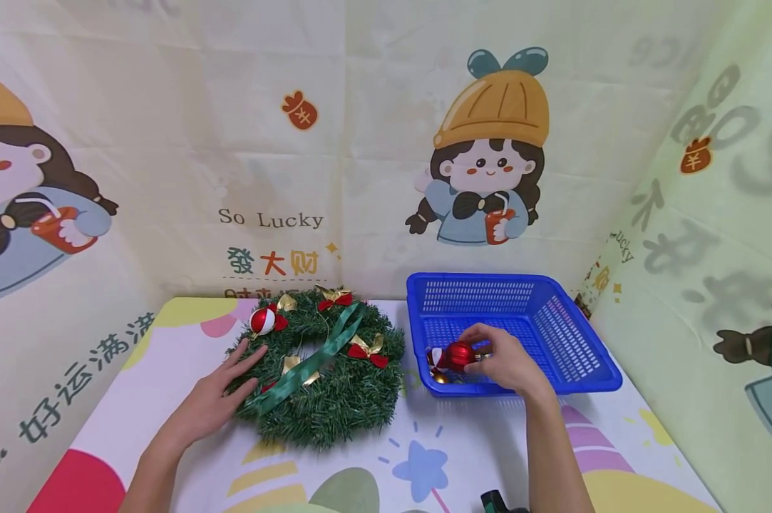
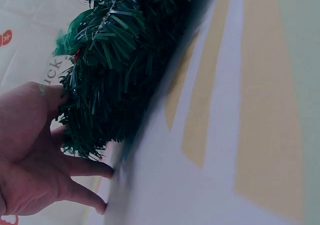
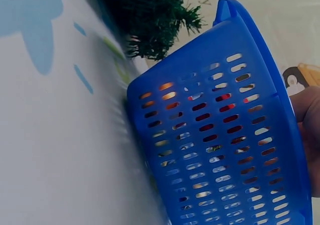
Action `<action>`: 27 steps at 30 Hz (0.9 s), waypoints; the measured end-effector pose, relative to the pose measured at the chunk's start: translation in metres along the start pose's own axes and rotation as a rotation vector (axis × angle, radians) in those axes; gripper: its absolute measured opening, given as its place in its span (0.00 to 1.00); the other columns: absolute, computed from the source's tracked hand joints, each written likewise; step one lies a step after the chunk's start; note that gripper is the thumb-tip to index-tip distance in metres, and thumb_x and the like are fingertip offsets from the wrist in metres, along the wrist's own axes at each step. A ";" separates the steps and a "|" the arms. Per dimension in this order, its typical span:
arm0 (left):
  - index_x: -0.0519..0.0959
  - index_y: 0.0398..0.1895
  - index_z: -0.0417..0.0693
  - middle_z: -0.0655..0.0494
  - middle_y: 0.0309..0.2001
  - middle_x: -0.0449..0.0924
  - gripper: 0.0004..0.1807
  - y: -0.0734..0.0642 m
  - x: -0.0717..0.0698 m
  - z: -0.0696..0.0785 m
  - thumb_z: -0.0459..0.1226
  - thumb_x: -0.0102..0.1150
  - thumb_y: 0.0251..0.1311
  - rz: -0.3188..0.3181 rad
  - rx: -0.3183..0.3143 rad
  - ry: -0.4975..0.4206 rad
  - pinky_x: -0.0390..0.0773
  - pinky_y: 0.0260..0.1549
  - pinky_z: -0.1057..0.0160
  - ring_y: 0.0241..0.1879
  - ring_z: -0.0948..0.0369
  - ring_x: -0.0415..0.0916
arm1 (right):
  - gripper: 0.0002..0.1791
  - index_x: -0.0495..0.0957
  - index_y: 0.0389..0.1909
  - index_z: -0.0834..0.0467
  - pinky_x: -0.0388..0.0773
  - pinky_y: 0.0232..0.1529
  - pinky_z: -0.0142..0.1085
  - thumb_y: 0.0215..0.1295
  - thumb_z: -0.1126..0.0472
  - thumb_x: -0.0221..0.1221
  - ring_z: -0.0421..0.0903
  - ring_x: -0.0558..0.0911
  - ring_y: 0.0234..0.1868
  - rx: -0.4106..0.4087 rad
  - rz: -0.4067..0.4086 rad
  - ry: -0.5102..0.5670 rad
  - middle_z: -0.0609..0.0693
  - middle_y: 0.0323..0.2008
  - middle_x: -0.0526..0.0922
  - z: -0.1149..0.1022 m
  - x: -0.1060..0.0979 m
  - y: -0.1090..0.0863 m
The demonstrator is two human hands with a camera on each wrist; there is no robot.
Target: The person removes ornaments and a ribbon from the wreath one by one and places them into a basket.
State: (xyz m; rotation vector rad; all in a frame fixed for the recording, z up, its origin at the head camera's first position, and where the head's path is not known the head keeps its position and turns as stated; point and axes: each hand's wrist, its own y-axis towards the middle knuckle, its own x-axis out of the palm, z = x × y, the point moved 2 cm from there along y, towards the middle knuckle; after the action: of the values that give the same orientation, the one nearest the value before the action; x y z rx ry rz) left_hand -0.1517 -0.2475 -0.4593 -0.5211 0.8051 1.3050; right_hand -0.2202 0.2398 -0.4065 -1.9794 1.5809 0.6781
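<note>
A green wreath (image 1: 334, 410) lies on the table with red and gold bows (image 1: 368, 349), a green ribbon (image 1: 309, 363) and a red-and-white ball (image 1: 261, 321) on it. My left hand (image 1: 215, 399) touches the wreath's left edge, fingers spread. In the left wrist view, two fingers of the left hand (image 2: 37, 155) extend past the branches (image 2: 115, 70) toward the table. Inside the blue basket (image 1: 520, 285), my right hand (image 1: 504, 360) pinches a red ball ornament (image 1: 460, 355). The basket wall (image 3: 220, 150) hides those fingertips in the right wrist view.
A small gold ball (image 1: 440, 378) and a red-and-white ornament (image 1: 435, 358) lie in the basket's near left corner. A dark object (image 1: 495, 501) is at the table's front edge. Printed cloth (image 1: 373, 178) hangs behind and at both sides.
</note>
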 end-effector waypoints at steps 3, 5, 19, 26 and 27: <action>0.62 0.82 0.55 0.36 0.83 0.47 0.31 0.000 0.000 0.000 0.45 0.52 0.80 -0.001 -0.002 -0.004 0.66 0.61 0.24 0.72 0.23 0.56 | 0.26 0.82 0.53 0.54 0.86 0.53 0.54 0.53 0.71 0.75 0.58 0.84 0.54 0.007 -0.012 -0.042 0.58 0.55 0.85 0.000 0.000 -0.002; 0.62 0.82 0.55 0.36 0.83 0.46 0.31 0.000 -0.001 0.000 0.45 0.52 0.80 -0.004 -0.005 -0.009 0.66 0.61 0.24 0.73 0.23 0.55 | 0.25 0.82 0.53 0.54 0.86 0.52 0.54 0.54 0.71 0.75 0.57 0.85 0.53 0.008 -0.021 -0.056 0.58 0.54 0.84 -0.001 -0.001 -0.003; 0.61 0.82 0.56 0.36 0.83 0.46 0.31 0.001 -0.001 0.001 0.46 0.52 0.80 -0.004 -0.007 -0.010 0.66 0.61 0.24 0.73 0.23 0.55 | 0.23 0.82 0.51 0.56 0.86 0.50 0.52 0.54 0.70 0.74 0.57 0.83 0.51 0.038 -0.059 -0.147 0.60 0.52 0.85 0.000 0.000 -0.003; 0.62 0.82 0.56 0.36 0.83 0.47 0.31 0.000 0.000 0.001 0.46 0.53 0.80 -0.003 -0.006 -0.011 0.65 0.62 0.24 0.73 0.23 0.55 | 0.23 0.83 0.51 0.56 0.86 0.50 0.52 0.54 0.70 0.74 0.56 0.84 0.50 0.047 -0.054 -0.161 0.59 0.51 0.86 0.000 0.003 -0.002; 0.62 0.82 0.56 0.36 0.83 0.47 0.31 0.000 0.000 0.001 0.46 0.53 0.80 -0.002 -0.006 -0.011 0.65 0.62 0.23 0.72 0.23 0.55 | 0.22 0.83 0.51 0.56 0.86 0.50 0.53 0.54 0.70 0.74 0.55 0.84 0.50 0.042 -0.052 -0.162 0.59 0.50 0.86 0.000 0.003 -0.002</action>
State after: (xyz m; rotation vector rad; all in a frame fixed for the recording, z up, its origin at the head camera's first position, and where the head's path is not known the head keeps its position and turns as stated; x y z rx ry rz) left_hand -0.1517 -0.2474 -0.4586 -0.5187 0.7917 1.3075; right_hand -0.2176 0.2379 -0.4083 -1.8785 1.4317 0.7572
